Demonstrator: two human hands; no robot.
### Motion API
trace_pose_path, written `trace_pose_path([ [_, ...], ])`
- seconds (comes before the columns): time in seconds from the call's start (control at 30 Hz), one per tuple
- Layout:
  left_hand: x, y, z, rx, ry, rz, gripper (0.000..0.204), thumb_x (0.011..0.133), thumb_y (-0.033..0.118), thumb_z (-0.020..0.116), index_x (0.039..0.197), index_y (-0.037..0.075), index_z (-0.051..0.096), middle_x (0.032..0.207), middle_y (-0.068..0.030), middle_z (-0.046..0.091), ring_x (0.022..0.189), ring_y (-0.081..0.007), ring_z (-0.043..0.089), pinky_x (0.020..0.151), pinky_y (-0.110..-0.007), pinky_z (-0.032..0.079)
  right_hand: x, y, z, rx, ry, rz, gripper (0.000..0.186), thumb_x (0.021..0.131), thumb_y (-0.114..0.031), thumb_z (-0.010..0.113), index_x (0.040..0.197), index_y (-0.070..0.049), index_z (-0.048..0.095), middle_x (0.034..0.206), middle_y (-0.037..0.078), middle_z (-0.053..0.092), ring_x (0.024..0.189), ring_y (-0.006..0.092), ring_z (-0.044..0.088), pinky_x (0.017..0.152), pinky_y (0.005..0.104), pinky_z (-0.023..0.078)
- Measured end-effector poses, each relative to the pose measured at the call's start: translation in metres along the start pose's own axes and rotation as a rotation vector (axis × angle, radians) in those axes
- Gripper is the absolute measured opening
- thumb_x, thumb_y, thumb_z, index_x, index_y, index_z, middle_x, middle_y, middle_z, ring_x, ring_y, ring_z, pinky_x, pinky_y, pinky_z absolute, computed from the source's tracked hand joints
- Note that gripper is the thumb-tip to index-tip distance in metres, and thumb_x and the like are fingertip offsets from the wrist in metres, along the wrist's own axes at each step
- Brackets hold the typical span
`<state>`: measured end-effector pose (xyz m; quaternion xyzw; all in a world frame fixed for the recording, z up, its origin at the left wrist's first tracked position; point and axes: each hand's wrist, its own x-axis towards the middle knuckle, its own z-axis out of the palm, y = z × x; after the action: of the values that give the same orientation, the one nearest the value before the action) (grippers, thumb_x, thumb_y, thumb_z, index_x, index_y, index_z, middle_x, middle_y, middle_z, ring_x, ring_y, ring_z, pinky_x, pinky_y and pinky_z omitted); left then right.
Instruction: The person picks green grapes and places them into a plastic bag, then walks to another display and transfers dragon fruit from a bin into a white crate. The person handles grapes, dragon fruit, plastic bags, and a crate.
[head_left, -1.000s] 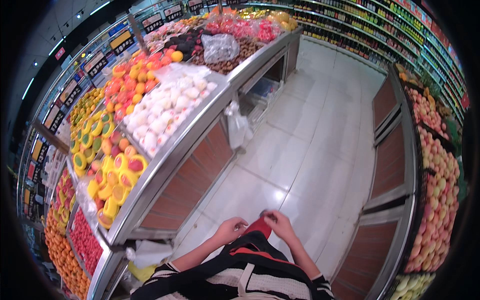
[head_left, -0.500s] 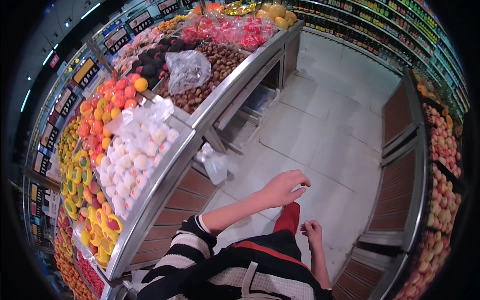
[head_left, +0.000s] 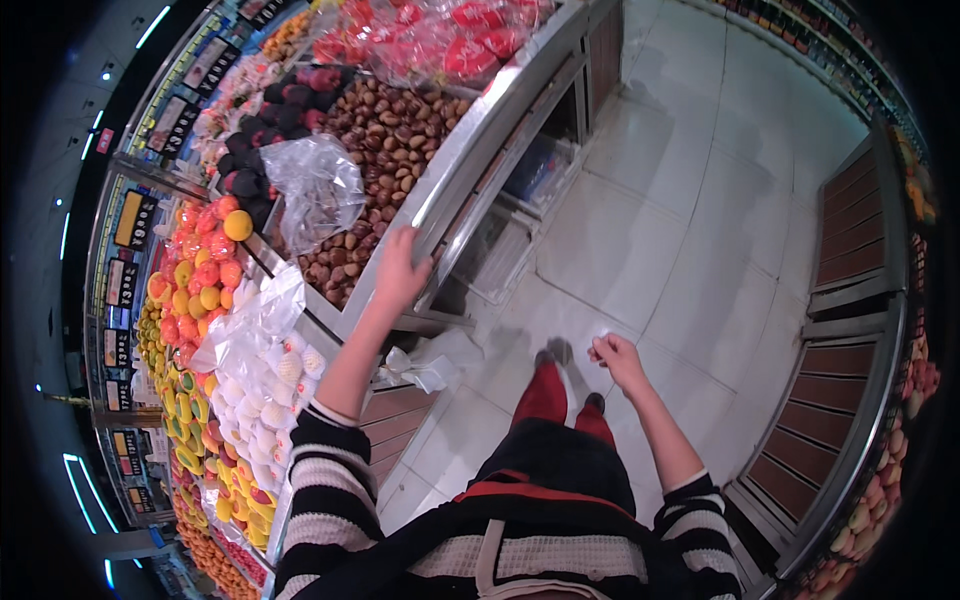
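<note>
My left hand (head_left: 400,270) reaches over the metal rim (head_left: 432,205) of the fruit stand, its fingers extended and thumb apart, with nothing in it. Just beyond it lies a heap of brown chestnuts (head_left: 392,135). A crumpled clear plastic bag (head_left: 318,188) rests on the chestnuts, apart from my fingers. My right hand (head_left: 615,358) hangs over the floor with its fingers curled in; no object shows in it.
Foam-netted white fruit (head_left: 258,400), orange fruit (head_left: 200,275) and red-printed bags (head_left: 440,40) fill the stand. A white plastic bag (head_left: 425,362) hangs against its side. Another fruit stand (head_left: 835,400) runs along the right, and bottle shelves (head_left: 830,40) stand far off.
I have moved forward along the stand, and the chestnuts are closer. My left hand has gone from above the aisle to the stand's rim. More of my right forearm shows.
</note>
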<state>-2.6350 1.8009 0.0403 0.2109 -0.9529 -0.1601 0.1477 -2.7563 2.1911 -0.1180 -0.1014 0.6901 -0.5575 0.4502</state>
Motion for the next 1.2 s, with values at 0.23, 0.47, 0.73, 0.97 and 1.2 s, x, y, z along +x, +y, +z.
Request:
trace_pose_path([
  [0.23, 0.135, -0.058, 0.05, 0.266, -0.153, 0.221, 0.067, 0.072, 0.02, 0.07, 0.134, 0.013, 0.044, 0.143, -0.0154, 0.037, 0.138, -0.0331, 0.029, 0.113, -0.051, 0.019, 0.131, 0.009, 0.025, 0.288, 0.087, 0.209, 0.019, 0.094, -0.023, 0.057, 0.101, -0.006, 0.058, 0.089, 0.002, 0.065, 0.075, 0.0094, 0.059, 0.066, 0.0234, 0.046],
  [0.47, 0.157, -0.074, 0.089, 0.407, -0.321, 0.256, 0.056, 0.067, 0.013, 0.071, 0.121, 0.017, 0.059, 0.146, -0.019, 0.033, 0.138, -0.0349, 0.029, 0.113, -0.054, 0.012, 0.296, 0.117, 0.065, 0.306, 0.197, 0.262, 0.022, 0.084, -0.02, 0.063, 0.099, -0.004, 0.063, 0.081, 0.006, 0.064, 0.074, 0.0152, 0.06, 0.066, 0.0281, 0.047],
  [0.73, 0.151, -0.087, 0.1, 0.611, -0.373, 0.308, 0.048, 0.078, 0.003, 0.068, 0.124, 0.011, 0.053, 0.15, -0.0193, 0.009, 0.135, -0.0401, 0.028, 0.101, -0.045, 0.039, 0.518, 0.267, 0.141, 0.039, 0.275, 0.293, 0.043, 0.078, -0.03, 0.069, 0.108, 0.0, 0.061, 0.097, 0.02, 0.067, 0.094, 0.036, 0.064, 0.082, 0.0406, 0.05],
  [0.97, 0.145, -0.086, 0.092, 0.748, -0.498, 0.304, 0.055, 0.076, 0.007, 0.071, 0.125, 0.014, 0.048, 0.144, -0.021, 0.012, 0.122, -0.0329, 0.04, 0.092, -0.041, 0.042, 0.626, 0.336, 0.193, 0.156, 0.261, 0.596, 0.063, 0.079, -0.022, 0.071, 0.131, 0.001, 0.045, 0.111, 0.02, 0.063, 0.103, 0.032, 0.061, 0.09, 0.0378, 0.048],
  [1.2, 0.166, -0.086, 0.056, 1.027, -1.186, 1.087, 0.032, 0.075, 0.014, 0.078, 0.101, 0.009, 0.061, 0.12, -0.0138, 0.041, 0.106, -0.0234, 0.047, 0.07, -0.039, 0.046, 0.666, 0.368, 0.244, 0.535, 0.326, 0.634, 0.057, 0.074, -0.015, 0.069, 0.125, 0.003, 0.05, 0.109, 0.019, 0.064, 0.098, 0.029, 0.063, 0.084, 0.0362, 0.049],
])
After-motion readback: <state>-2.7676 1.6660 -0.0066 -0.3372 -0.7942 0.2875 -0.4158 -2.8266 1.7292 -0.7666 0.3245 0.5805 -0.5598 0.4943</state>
